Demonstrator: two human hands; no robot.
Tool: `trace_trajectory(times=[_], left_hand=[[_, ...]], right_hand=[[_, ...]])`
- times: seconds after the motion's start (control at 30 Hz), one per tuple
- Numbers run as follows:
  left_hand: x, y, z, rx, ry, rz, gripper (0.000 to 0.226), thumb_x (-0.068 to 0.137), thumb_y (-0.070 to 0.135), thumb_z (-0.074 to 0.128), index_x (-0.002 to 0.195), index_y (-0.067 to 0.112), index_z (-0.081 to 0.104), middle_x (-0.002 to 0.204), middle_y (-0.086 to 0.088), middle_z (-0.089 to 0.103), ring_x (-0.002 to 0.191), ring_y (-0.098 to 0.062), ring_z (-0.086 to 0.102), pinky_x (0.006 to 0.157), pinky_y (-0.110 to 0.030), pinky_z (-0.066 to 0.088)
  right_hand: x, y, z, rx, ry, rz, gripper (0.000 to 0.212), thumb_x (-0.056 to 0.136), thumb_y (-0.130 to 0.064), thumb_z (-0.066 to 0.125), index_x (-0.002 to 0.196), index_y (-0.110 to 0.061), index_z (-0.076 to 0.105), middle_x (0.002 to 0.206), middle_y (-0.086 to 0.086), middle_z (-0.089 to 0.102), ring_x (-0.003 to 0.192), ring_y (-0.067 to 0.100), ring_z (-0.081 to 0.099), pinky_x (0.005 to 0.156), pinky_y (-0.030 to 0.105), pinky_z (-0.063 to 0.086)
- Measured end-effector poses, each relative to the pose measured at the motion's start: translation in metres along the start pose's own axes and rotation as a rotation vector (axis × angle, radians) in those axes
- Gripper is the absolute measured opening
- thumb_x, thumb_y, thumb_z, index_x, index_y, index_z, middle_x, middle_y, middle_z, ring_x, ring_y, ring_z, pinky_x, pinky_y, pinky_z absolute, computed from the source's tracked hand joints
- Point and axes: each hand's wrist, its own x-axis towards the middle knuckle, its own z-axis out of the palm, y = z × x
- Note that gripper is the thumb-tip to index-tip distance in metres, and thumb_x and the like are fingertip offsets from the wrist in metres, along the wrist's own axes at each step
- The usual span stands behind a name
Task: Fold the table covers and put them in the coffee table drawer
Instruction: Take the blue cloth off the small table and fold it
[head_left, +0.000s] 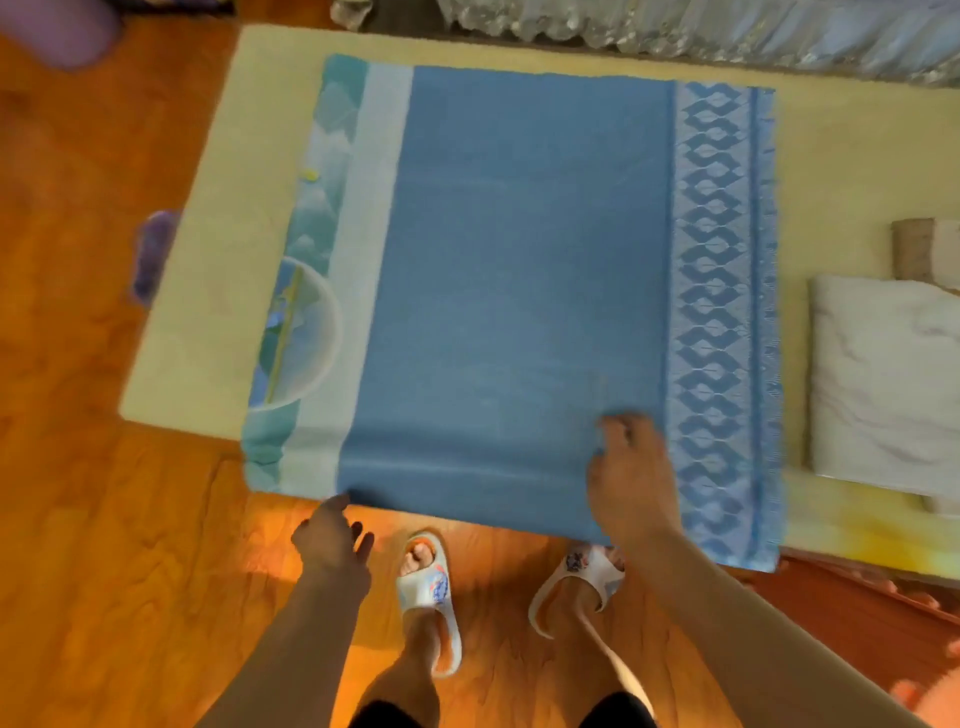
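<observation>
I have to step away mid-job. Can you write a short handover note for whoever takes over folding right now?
Left hand: open, fingertips at the near edge of the blue table cover.
Right hand: resting on the cover near its patterned border; grip unclear.
Cover lies flat on the cream table, over a teal printed cover.
Done: blue cover spread or partly folded.
Left: finish folding, put covers in the drawer, which is not in view.
</observation>
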Motion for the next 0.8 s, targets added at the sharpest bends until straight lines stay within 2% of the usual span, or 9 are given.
trace_trajectory(times=[0.1,0.17,0.23,0.33,0.4,0.5,0.57,0.67,0.8], left_hand=[[0.043,0.026,-0.036,0.116,0.035,0.144,0.059,0.095,0.004,0.053,0.15,0.016,0.037,0.113,-0.002,0.055,0.096,-0.013,0.056,0.077,-0.029,0.051],[0.067,0.045,-0.061,0.236,0.0,0.259,0.068,0.094,-0.007,0.048,0.155,0.016,0.031,0.129,0.002,0.052,0.092,-0.012,0.057,0.065,-0.027,0.046],[0.09,0.067,-0.08,0.337,-0.078,0.336,0.073,0.093,-0.012,0.046,0.156,0.022,0.031,0.142,0.003,0.045,0.106,-0.019,0.054,0.068,-0.03,0.044],[0.125,0.088,-0.097,0.507,-0.334,0.392,0.077,0.089,-0.021,0.046,0.152,0.022,0.039,0.142,0.009,0.047,0.123,-0.014,0.05,0.082,-0.028,0.047],[0.145,0.092,-0.103,0.57,-0.485,0.434,0.073,0.087,-0.023,0.05,0.141,0.025,0.043,0.132,0.009,0.053,0.117,-0.012,0.054,0.079,-0.023,0.052],[0.162,0.09,-0.107,0.661,-0.531,0.579,0.068,0.084,-0.018,0.063,0.128,0.033,0.048,0.118,0.007,0.062,0.108,-0.013,0.061,0.093,-0.038,0.056],[0.165,0.089,-0.104,0.733,-0.481,0.678,0.05,0.087,-0.01,0.065,0.12,0.028,0.058,0.106,0.008,0.068,0.096,-0.013,0.064,0.091,-0.041,0.056],[0.171,0.088,-0.105,0.844,-0.351,0.85,0.03,0.093,0.004,0.059,0.117,0.02,0.067,0.1,-0.003,0.074,0.09,-0.024,0.067,0.08,-0.04,0.056],[0.167,0.078,-0.12,0.999,-0.317,0.943,0.023,0.097,0.023,0.046,0.101,0.016,0.068,0.089,-0.008,0.074,0.084,-0.031,0.068,0.07,-0.04,0.053]], right_hand=[[-0.018,-0.076,0.047,-0.004,-0.186,-0.254,0.046,0.079,-0.012,0.07,0.125,-0.013,0.062,0.132,0.012,0.052,0.117,0.035,0.051,0.1,0.043,0.048],[-0.027,-0.109,0.065,-0.039,-0.23,-0.218,0.046,0.078,-0.019,0.07,0.123,-0.017,0.062,0.135,0.01,0.049,0.12,0.037,0.046,0.1,0.046,0.048],[-0.029,-0.127,0.076,-0.078,-0.169,-0.109,0.043,0.076,-0.019,0.07,0.119,-0.016,0.063,0.134,0.012,0.047,0.116,0.038,0.042,0.094,0.049,0.051],[-0.032,-0.142,0.086,-0.15,-0.098,-0.02,0.042,0.076,-0.015,0.069,0.118,-0.011,0.062,0.132,0.016,0.047,0.114,0.042,0.041,0.096,0.052,0.047],[-0.032,-0.157,0.086,-0.176,-0.115,0.07,0.044,0.077,-0.014,0.068,0.12,-0.009,0.061,0.133,0.019,0.047,0.116,0.044,0.042,0.1,0.054,0.043],[-0.023,-0.193,0.084,-0.193,-0.177,0.179,0.046,0.083,-0.02,0.062,0.126,-0.005,0.059,0.131,0.024,0.05,0.119,0.047,0.046,0.105,0.052,0.037],[-0.017,-0.226,0.086,-0.152,-0.181,0.016,0.049,0.083,-0.016,0.056,0.13,-0.002,0.057,0.131,0.026,0.053,0.117,0.048,0.049,0.104,0.05,0.039],[-0.01,-0.281,0.098,-0.026,-0.262,-0.316,0.054,0.082,-0.002,0.054,0.136,-0.004,0.058,0.14,0.02,0.052,0.122,0.044,0.05,0.105,0.046,0.042],[0.028,-0.337,0.118,-0.161,-0.421,-0.578,0.07,0.085,0.002,0.051,0.152,-0.012,0.039,0.161,0.016,0.028,0.143,0.041,0.03,0.115,0.051,0.036]])
